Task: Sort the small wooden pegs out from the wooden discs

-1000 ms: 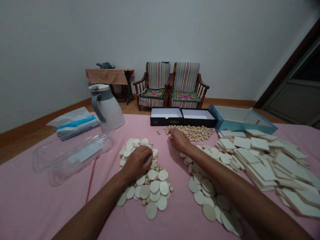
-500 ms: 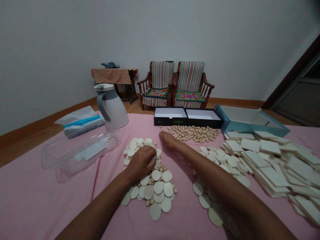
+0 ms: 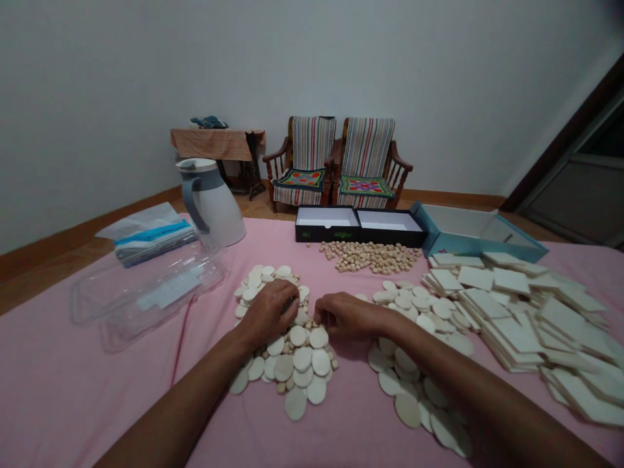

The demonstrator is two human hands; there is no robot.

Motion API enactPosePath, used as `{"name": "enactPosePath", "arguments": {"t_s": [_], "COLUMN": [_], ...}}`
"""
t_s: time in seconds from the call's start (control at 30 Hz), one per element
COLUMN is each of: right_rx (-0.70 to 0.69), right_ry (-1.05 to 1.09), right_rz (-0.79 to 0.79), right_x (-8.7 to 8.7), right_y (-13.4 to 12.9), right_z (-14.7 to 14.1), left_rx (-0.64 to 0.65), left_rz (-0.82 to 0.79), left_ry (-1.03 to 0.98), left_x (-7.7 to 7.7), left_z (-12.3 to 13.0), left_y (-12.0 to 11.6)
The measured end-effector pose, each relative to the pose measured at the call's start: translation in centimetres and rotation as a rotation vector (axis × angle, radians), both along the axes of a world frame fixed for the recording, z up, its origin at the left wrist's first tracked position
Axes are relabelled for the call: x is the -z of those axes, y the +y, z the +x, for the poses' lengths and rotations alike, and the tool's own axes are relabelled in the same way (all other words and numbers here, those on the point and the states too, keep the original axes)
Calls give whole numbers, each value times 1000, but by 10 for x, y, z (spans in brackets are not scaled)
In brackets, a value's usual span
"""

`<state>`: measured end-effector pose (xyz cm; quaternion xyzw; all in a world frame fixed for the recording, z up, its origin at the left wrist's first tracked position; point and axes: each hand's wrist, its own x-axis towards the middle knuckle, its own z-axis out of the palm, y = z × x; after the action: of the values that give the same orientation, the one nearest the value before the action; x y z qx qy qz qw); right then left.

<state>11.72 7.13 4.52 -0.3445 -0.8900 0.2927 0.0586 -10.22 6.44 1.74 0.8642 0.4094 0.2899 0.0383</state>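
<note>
My left hand [image 3: 272,312] rests on a mixed pile of round pale wooden discs [image 3: 302,357] and small wooden pieces, its fingers curled down into it. What those fingers grip, if anything, is hidden. At the pile's right edge, my right hand [image 3: 347,314] has its fingers bent and drawn together, the tips near the small wooden pieces [image 3: 334,363]; what they pinch cannot be made out. A separate heap of discs [image 3: 408,408] lies under and beside my right forearm. Farther back, a heap of small wooden pieces [image 3: 373,257] sits in front of two black boxes.
Square wooden tiles [image 3: 507,325] are stacked at the right, before an open blue box [image 3: 487,231]. The black boxes [image 3: 327,233] stand at the back. On the left are a clear plastic container [image 3: 146,299], a tissue pack [image 3: 153,237] and a white jug [image 3: 219,208].
My right hand has come back from beside the far heap of small pieces to the mixed pile's right edge. The left hand stays over the pile. The view has shifted slightly.
</note>
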Motion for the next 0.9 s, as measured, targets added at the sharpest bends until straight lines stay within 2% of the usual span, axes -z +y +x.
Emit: {"name": "enactPosePath", "arguments": {"t_s": [0.3,0.43,0.5,0.57,0.67,0.73,0.9], "right_rx": [82,113,187,324,481,429,80], "right_ry": [20,-6,-44,-48,28,64,30], "right_rz": [85,153,223,312,413,380,37], "right_x": [18,23,21,18,11,8,12], "right_y": [-9,6,22,38,49,44,16], "right_z": [-6,-4,-1,2,3,0,-6], "left_rx": [8,-1,-8,-3,16,17,5], "left_rz": [8,-6,-9,-6,5,5,-9], "left_ry": [-14,-6,0,3,-7,-9,-8], "left_x": [2,0,-1,-2,-2,-2,-1], "left_z": [0,0,1,1,1,0,0], "left_y": [1,0,0,0,0,0,0]}}
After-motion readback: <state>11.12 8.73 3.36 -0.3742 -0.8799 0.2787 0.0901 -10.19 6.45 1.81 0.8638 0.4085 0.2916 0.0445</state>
